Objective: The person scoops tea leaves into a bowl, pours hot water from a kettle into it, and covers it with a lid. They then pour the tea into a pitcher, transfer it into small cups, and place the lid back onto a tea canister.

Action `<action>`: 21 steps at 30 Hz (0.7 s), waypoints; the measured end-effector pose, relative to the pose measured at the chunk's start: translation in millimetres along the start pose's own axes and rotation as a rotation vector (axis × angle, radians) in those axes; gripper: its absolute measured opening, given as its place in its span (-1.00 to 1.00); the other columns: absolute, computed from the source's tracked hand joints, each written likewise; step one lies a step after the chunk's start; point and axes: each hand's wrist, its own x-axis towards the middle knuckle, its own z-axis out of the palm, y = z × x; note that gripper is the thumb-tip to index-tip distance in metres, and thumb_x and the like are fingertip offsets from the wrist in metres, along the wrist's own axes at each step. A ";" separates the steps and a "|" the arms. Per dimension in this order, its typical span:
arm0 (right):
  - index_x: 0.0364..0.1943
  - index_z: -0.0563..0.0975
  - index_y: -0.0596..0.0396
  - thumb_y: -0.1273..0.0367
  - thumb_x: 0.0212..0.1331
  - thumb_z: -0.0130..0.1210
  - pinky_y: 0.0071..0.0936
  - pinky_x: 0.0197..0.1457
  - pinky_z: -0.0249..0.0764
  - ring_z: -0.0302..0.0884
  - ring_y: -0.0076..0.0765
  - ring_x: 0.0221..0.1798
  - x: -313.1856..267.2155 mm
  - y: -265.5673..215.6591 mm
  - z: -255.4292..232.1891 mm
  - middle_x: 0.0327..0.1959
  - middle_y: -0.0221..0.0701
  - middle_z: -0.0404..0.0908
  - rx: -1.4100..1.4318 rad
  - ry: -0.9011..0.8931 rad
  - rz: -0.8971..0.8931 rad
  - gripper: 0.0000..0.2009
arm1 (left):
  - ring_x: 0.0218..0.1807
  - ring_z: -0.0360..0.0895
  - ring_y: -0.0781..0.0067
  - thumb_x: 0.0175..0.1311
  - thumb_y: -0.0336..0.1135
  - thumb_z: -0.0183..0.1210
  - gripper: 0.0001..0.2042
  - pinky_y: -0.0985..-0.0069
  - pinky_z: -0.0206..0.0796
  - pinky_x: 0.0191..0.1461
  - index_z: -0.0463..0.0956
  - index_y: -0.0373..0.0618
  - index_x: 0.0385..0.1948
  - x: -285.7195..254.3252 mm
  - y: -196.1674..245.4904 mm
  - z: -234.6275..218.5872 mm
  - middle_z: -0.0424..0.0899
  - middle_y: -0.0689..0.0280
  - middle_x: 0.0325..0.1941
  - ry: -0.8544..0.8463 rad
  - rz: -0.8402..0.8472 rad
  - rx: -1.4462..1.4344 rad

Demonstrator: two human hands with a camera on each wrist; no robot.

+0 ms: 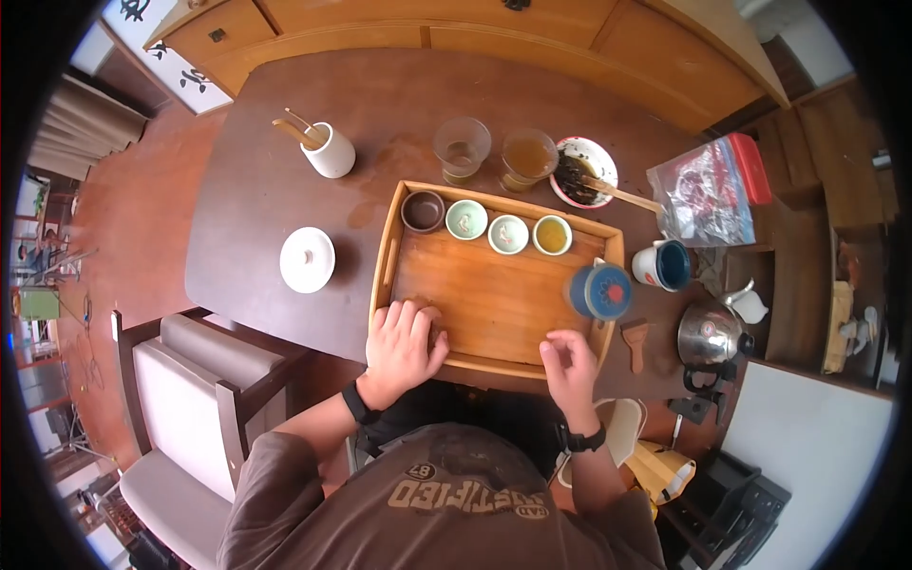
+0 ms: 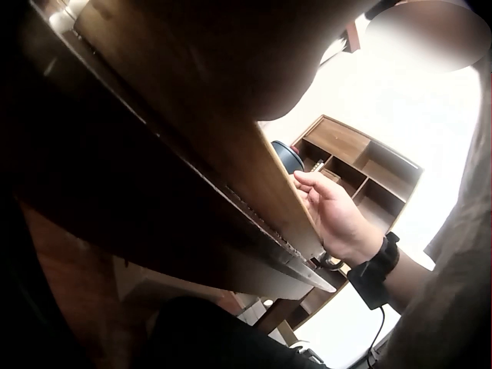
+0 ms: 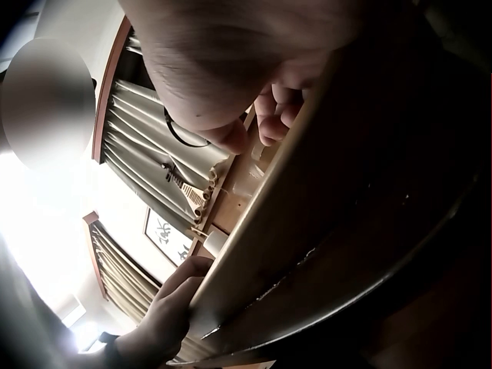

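Rectangular orange-brown wooden tray (image 1: 484,294) — long axis roughly left-right, both hands at its near side. Left hand (image 1: 401,350) rests on near-left corner, fingers slightly spread; right hand (image 1: 573,372) loosely bent — pinching nothing visible.

And here, at the tray's (image 1: 494,290) near left corner, the left hand (image 1: 404,347) covers part of the rim! Over by the near right corner, the right hand (image 1: 570,370) hides whatever its palm faces. Is anything under the white lid (image 1: 308,259), near the tabletop's (image 1: 256,190) left edge? No telling. The blue-topped container (image 1: 600,291) keeps its contents covered (closed from above, that one), and the clear bag (image 1: 701,195) by the tabletop's right edge is too creased to read. Up top, the cabinet (image 1: 456,24) runs out of the head view, while a blurred patch (image 2: 429,34) masks the left wrist view's upper right!
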 end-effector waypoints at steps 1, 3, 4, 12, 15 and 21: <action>-0.06 0.64 0.14 0.40 0.40 0.36 -0.55 -0.39 0.33 0.39 -0.63 -0.47 -4.8 -1.5 -3.7 -0.47 -0.51 0.56 -0.016 0.029 -0.016 -0.83 | -0.13 0.54 0.15 0.16 -0.26 0.37 -0.69 0.25 0.30 -0.01 0.55 -0.03 -0.09 -2.3 1.9 -1.0 0.60 0.27 -0.15 -0.004 -0.016 0.031; -0.05 0.63 0.13 0.37 0.41 0.36 -0.51 -0.39 0.36 0.42 -0.61 -0.47 0.3 6.5 -0.1 -0.47 -0.51 0.57 -0.014 -0.002 -0.057 -0.82 | -0.14 0.53 0.14 0.17 -0.27 0.37 -0.71 0.24 0.31 0.00 0.55 -0.02 -0.10 -4.3 1.0 -0.4 0.57 0.26 -0.17 0.020 -0.001 0.001; -0.05 0.63 0.13 0.37 0.41 0.36 -0.51 -0.39 0.36 0.42 -0.61 -0.47 2.8 7.1 -0.6 -0.47 -0.51 0.57 -0.022 0.015 -0.068 -0.82 | -0.13 0.52 0.13 0.17 -0.27 0.37 -0.72 0.23 0.32 0.00 0.55 -0.03 -0.11 -4.6 -0.3 0.7 0.56 0.26 -0.17 0.037 0.007 -0.012; 0.04 0.60 0.12 0.35 0.45 0.32 -0.52 -0.21 0.49 0.51 -0.59 -0.37 1.9 3.6 -6.8 -0.41 -0.49 0.60 0.044 -0.145 -0.047 -0.78 | -0.03 0.49 -0.02 0.23 -0.35 0.35 -0.76 0.14 0.36 0.06 0.54 -0.11 -0.13 -6.3 -1.2 -3.4 0.52 0.12 -0.14 0.101 0.059 -0.087; 0.10 0.57 0.11 0.33 0.46 0.31 -0.47 -0.16 0.52 0.54 -0.53 -0.31 -0.6 -22.3 -12.2 -0.36 -0.46 0.59 -0.018 -0.207 -0.084 -0.74 | -0.03 0.50 0.01 0.23 -0.30 0.34 -0.76 0.13 0.35 0.07 0.55 -0.11 -0.14 3.5 -3.4 -8.4 0.52 0.14 -0.14 0.185 0.075 0.034; 0.17 0.53 0.13 0.34 0.36 0.34 -0.22 -0.01 0.59 0.65 -0.18 -0.13 37.5 -86.6 6.0 -0.18 -0.32 0.65 -0.369 -0.130 -0.395 -0.63 | 0.05 0.50 0.02 0.24 -0.28 0.33 -0.73 0.13 0.34 0.14 0.55 -0.12 -0.08 6.3 -11.0 4.3 0.56 0.15 -0.05 0.230 0.056 0.088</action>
